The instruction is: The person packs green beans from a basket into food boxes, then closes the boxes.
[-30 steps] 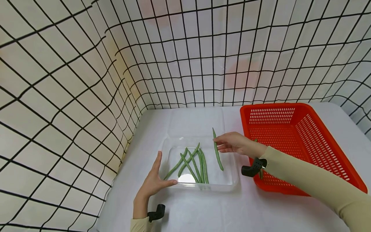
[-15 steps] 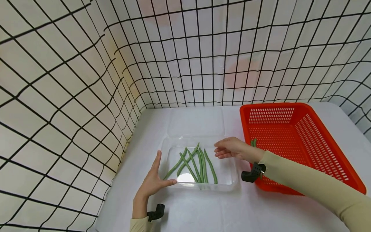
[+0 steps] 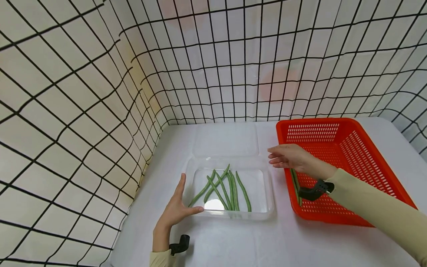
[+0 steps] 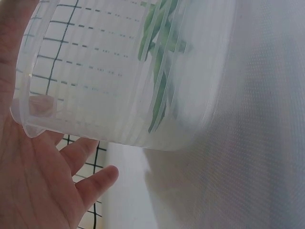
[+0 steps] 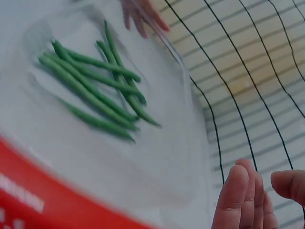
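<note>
The head view shows the right hand (image 3: 293,157) above the left edge of a red basket (image 3: 321,148), its fingers nearly straight, pointing towards a clear container (image 3: 258,187) and gripping nothing. From the right wrist, the thumb (image 5: 289,185) stands apart from the fingers (image 5: 231,200), with a bare gap between them.

The left hand (image 3: 175,207) is at the container's near left corner, thumb and forefinger spread wide, the thumb on the near rim. The left wrist view has its other fingers fanned out beside the clear wall, the palm against the rim; the hand is not curled round anything.

Inside the container lie seven green beans (image 3: 217,191), mostly in its left half and middle. Several cross at the left, two run side by side, and one at the right lies on a slant just apart. More beans (image 3: 296,189) lie lengthwise against the basket's left wall, partly hidden by the right wrist, so their number cannot be told.

Behind the container, towards the far edge of the white surface (image 3: 227,241), a clear flat lid-like panel (image 3: 227,140) lies. The basket takes up the right side. Black wire grid (image 3: 245,65) rises along the far and left edges.
</note>
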Available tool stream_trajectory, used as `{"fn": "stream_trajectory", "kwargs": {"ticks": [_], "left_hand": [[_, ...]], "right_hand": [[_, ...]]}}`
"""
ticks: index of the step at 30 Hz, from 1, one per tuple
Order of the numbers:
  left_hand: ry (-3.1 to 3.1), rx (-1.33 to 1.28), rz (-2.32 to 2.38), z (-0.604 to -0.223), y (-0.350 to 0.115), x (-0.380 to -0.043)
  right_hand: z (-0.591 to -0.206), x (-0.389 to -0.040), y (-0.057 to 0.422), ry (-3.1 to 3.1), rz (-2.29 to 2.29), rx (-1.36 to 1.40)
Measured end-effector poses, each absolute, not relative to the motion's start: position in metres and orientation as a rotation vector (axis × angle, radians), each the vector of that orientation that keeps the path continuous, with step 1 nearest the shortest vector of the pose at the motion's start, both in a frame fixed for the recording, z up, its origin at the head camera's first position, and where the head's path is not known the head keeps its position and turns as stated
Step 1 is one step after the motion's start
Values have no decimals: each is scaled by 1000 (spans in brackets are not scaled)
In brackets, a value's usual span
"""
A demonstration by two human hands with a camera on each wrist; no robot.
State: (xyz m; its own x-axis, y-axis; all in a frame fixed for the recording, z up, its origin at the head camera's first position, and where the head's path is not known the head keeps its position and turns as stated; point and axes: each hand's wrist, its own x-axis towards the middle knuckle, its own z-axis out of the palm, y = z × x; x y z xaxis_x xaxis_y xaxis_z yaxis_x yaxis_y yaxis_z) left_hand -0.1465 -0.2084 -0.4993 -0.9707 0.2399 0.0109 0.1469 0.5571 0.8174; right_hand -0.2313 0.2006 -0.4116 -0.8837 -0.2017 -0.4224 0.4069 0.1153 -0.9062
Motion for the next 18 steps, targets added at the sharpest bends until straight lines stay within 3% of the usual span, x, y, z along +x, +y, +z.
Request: {"fn": "stream_trajectory", "kwargs": {"ticks": [4, 11, 18], "left_hand": [[2679, 334, 1399, -498, -209, -146], [2624, 313, 1416, -457, -196, -133], [2636, 310, 1407, -462, -197, -134]], "right_hand": [[-414, -235, 233, 1989, -1870, 259], [-441, -233, 279, 1993, -1777, 286], [-471, -225, 299, 1943, -1627, 241]]}}
